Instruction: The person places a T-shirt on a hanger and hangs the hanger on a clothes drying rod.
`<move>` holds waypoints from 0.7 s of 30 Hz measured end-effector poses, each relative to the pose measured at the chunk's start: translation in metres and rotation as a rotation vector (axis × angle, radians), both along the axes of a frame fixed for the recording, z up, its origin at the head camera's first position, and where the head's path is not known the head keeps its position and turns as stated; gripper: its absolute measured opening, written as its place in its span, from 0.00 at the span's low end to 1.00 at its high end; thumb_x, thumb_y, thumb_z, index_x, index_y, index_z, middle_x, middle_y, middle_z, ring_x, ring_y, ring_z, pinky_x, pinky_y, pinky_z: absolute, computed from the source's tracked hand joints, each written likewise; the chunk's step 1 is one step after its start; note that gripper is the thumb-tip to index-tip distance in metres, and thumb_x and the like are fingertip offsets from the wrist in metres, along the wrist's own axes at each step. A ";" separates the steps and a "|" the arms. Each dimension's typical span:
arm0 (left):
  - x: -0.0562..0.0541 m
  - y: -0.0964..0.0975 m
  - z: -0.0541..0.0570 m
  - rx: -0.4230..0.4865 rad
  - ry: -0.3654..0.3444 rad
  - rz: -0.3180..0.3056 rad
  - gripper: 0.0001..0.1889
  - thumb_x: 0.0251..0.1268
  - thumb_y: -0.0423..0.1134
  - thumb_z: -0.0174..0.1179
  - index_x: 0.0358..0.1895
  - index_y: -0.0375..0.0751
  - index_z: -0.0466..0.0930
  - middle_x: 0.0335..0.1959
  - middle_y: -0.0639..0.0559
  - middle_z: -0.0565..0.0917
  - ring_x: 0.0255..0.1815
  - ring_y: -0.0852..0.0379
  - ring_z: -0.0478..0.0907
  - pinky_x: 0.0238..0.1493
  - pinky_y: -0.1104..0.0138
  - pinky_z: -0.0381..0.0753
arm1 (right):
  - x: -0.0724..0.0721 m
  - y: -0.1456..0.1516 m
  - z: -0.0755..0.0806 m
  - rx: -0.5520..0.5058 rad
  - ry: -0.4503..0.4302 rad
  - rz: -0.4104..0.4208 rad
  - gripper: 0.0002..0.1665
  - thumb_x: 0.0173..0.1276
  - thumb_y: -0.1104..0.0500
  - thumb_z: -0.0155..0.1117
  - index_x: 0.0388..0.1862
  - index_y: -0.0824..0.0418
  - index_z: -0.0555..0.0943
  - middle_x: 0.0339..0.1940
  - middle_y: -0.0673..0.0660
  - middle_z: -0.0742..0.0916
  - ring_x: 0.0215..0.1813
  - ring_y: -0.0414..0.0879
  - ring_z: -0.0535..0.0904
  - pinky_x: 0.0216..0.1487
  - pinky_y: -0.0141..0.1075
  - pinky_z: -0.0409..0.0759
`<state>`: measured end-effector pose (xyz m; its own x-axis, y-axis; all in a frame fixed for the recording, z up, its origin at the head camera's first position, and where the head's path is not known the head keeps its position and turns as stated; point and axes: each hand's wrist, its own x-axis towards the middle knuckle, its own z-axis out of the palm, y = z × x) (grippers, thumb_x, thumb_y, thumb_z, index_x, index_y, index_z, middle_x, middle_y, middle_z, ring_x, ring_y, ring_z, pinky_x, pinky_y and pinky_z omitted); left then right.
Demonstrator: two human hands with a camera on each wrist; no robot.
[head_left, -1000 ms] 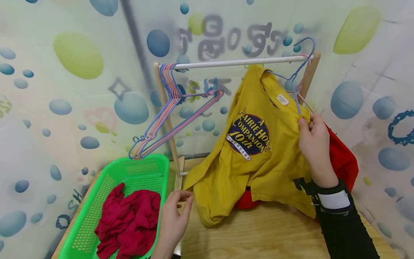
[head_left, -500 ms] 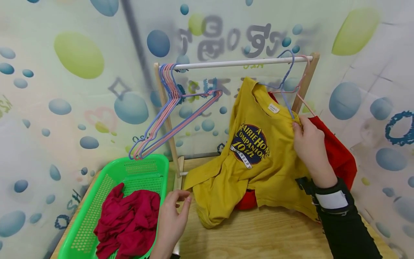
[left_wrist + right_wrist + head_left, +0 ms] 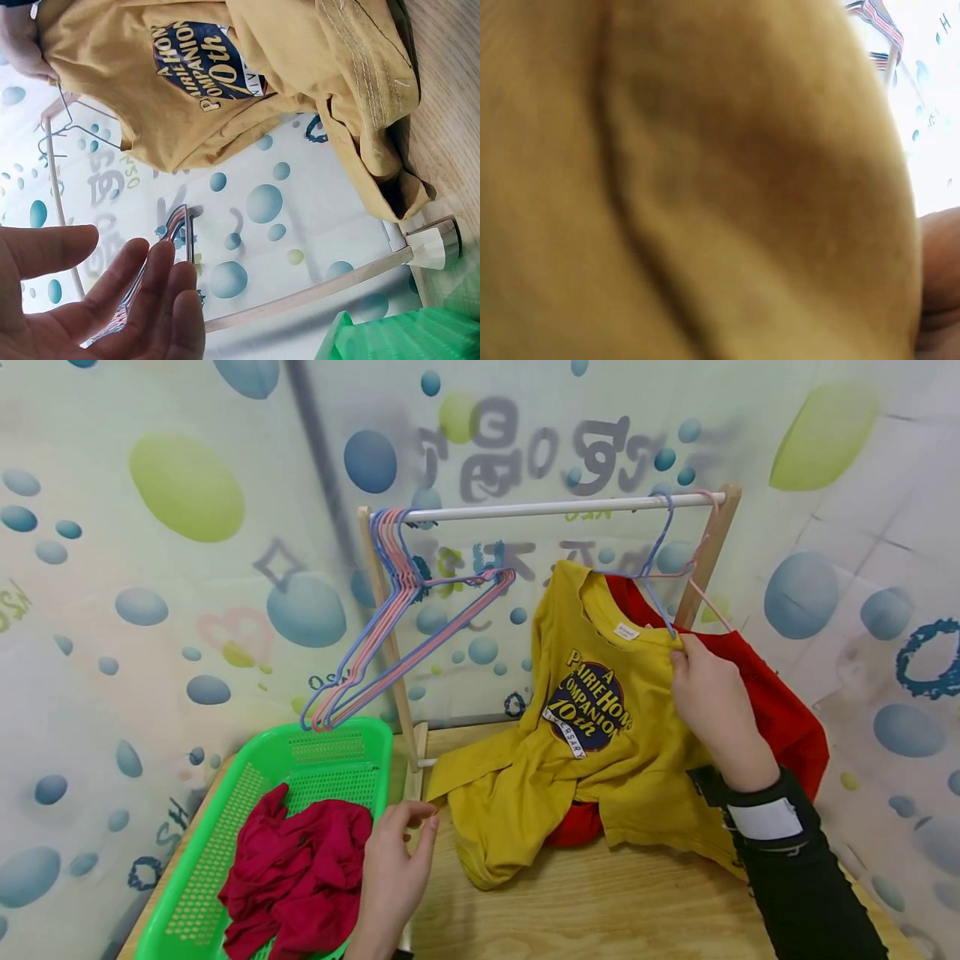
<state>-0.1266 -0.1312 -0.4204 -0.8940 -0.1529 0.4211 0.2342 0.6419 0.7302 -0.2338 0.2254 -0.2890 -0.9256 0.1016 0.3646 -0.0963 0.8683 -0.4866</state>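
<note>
A yellow T-shirt (image 3: 600, 693) with a round printed logo hangs on a blue hanger (image 3: 657, 560). The hanger's hook sits at the white rail, near its right end. My right hand (image 3: 716, 702) pinches the shirt's shoulder over the hanger's arm. Yellow cloth, blurred, fills most of the right wrist view. By the shirt's lower left side my left hand (image 3: 397, 864) holds nothing, its fingers loosely bent; the left wrist view shows its fingers (image 3: 150, 292) apart from the cloth. Behind the yellow shirt, a red garment (image 3: 787, 710) hangs on a pink hanger (image 3: 708, 589), partly hidden.
Several blue and pink hangers (image 3: 397, 602) hang bunched at the left end of the rail (image 3: 540, 510). Below them a green basket (image 3: 187, 843) holds a crumpled dark red garment (image 3: 300, 868). The rack's wooden post (image 3: 397, 693) rises beside it. Everything stands on a wooden table (image 3: 570, 918).
My right hand has moved left and slightly down with the yellow T-shirt. The blue hanger's hook, earlier above the rail, has come down onto it. My left hand has barely moved.
</note>
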 end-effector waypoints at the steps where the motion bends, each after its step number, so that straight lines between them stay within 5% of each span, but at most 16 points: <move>1: 0.000 -0.001 0.000 -0.001 -0.003 -0.001 0.05 0.69 0.30 0.66 0.42 0.44 0.87 0.39 0.52 0.86 0.42 0.54 0.80 0.42 0.65 0.79 | 0.000 0.000 0.000 0.008 -0.011 -0.001 0.24 0.85 0.59 0.43 0.68 0.76 0.66 0.58 0.82 0.79 0.50 0.74 0.78 0.55 0.67 0.77; 8: -0.002 -0.006 0.003 -0.001 -0.044 0.006 0.05 0.70 0.31 0.66 0.44 0.43 0.87 0.41 0.52 0.87 0.44 0.55 0.80 0.43 0.63 0.80 | 0.001 -0.002 -0.003 0.052 -0.035 -0.013 0.26 0.85 0.57 0.45 0.69 0.76 0.65 0.55 0.82 0.80 0.48 0.74 0.79 0.52 0.67 0.78; 12: 0.000 -0.007 0.003 0.001 -0.079 0.013 0.05 0.70 0.32 0.66 0.45 0.44 0.87 0.43 0.52 0.87 0.46 0.54 0.81 0.44 0.63 0.79 | 0.005 -0.010 -0.006 0.074 -0.002 -0.091 0.33 0.84 0.52 0.49 0.75 0.75 0.62 0.59 0.83 0.78 0.52 0.78 0.76 0.53 0.69 0.76; 16: 0.001 -0.014 0.004 -0.003 -0.106 0.023 0.05 0.70 0.33 0.66 0.45 0.44 0.87 0.43 0.51 0.87 0.47 0.52 0.82 0.44 0.63 0.79 | 0.008 -0.036 -0.013 0.057 0.164 -0.171 0.42 0.79 0.52 0.56 0.81 0.71 0.55 0.66 0.81 0.71 0.63 0.79 0.66 0.59 0.72 0.67; 21: 0.000 -0.024 0.007 -0.014 -0.098 0.037 0.05 0.70 0.32 0.66 0.45 0.43 0.87 0.42 0.51 0.87 0.46 0.53 0.82 0.44 0.62 0.81 | 0.001 -0.074 -0.021 0.074 0.428 -0.137 0.40 0.77 0.54 0.60 0.79 0.71 0.60 0.70 0.78 0.67 0.69 0.76 0.60 0.64 0.71 0.59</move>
